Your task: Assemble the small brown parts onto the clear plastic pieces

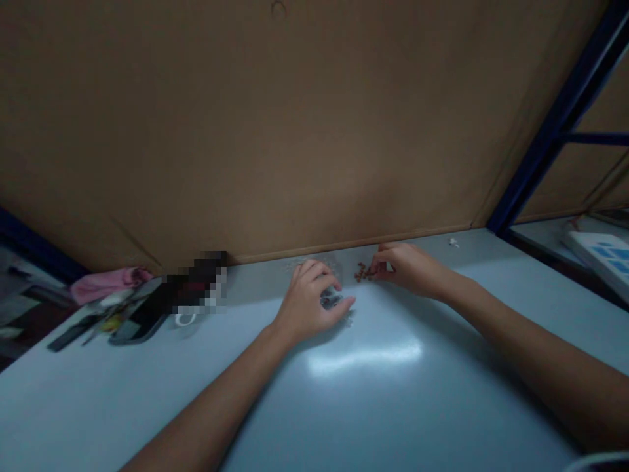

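My left hand (pixel 309 298) rests over the grey table, its fingers arched and the thumb spread away from them. Small, clear, glassy-looking bits (pixel 349 321) lie beside the thumb, and more faint ones are scattered behind the fingers. Something greyish shows in the gap under the palm, too blurred to name. To the right, a small cluster of brown bead-like pieces (pixel 362 272) lies on the tabletop. My right hand (pixel 403 267) reaches to its right edge with thumb and fingertips pinched together. Whatever is between those fingertips is hidden.
A brown board wall (pixel 295 131) closes off the table's back edge. At left lie a pink cloth (pixel 111 283), a dark phone-like object (pixel 140 328) and a white ring-shaped item (pixel 185 320). A small white scrap (pixel 453 242) sits back right, near a blue frame post (pixel 531 157).
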A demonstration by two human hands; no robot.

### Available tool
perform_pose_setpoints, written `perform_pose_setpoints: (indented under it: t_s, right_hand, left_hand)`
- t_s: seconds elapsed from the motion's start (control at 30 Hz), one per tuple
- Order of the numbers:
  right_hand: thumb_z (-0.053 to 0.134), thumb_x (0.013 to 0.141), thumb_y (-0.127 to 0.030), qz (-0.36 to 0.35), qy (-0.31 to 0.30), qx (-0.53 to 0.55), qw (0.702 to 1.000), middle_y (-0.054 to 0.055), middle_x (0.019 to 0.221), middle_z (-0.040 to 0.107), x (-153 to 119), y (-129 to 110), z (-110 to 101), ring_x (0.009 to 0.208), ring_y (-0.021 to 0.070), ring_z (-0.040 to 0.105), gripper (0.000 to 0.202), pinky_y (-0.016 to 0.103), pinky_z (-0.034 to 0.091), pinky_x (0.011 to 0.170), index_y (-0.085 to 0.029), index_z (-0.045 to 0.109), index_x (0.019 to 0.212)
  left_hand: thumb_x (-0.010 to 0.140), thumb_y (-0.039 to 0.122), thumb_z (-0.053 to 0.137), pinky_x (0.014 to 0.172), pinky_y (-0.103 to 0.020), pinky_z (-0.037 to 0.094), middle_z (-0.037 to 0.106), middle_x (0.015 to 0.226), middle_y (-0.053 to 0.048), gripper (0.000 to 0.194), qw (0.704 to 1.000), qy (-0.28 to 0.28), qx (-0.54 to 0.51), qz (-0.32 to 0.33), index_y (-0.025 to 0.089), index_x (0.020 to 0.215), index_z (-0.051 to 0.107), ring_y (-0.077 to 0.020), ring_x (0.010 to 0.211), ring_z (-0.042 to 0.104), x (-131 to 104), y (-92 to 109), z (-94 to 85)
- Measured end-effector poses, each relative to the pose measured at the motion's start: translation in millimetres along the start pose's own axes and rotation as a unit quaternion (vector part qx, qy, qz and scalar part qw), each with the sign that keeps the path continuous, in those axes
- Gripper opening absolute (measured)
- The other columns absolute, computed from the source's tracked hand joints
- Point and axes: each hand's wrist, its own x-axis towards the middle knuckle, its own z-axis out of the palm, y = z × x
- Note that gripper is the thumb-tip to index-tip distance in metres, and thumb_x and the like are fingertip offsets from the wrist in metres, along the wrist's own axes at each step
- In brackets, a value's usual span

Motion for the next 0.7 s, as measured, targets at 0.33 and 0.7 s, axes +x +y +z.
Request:
perform_pose_setpoints:
  t_s: [0.33,0.7]
  right_hand:
    - [0.080,0.086,-0.014,-0.028,-0.022,0.049,0.998,0.005,0.091,0.075,0,10,4,0.081,0.0186,0.068,0.016,0.027,0.043,0.072,-0.025,0.083,0.096]
    - [0.062,0.096,-0.018,-0.072,0.112,0.114,0.984,0.004,0.084,0.067,-3,-31,7,0.072,0.0158,0.061,0.013,0.027,0.042,0.069,-0.018,0.075,0.099]
  left_hand:
    - [0.086,0.037,0.080,0.090,-0.046,0.048,0.068,0.091,-0.006,0.018,0.999,-0.040,0.014,0.001,0.022,0.080,0.072,-0.0282,0.098,0.059,0,-1,-1.1]
    - [0.095,0.030,0.073,0.092,-0.043,0.051,0.074,0.094,-0.004,0.008,0.999,0.008,-0.037,0.007,0.023,0.098,0.073,-0.0256,0.099,0.064,4,-3,0.7]
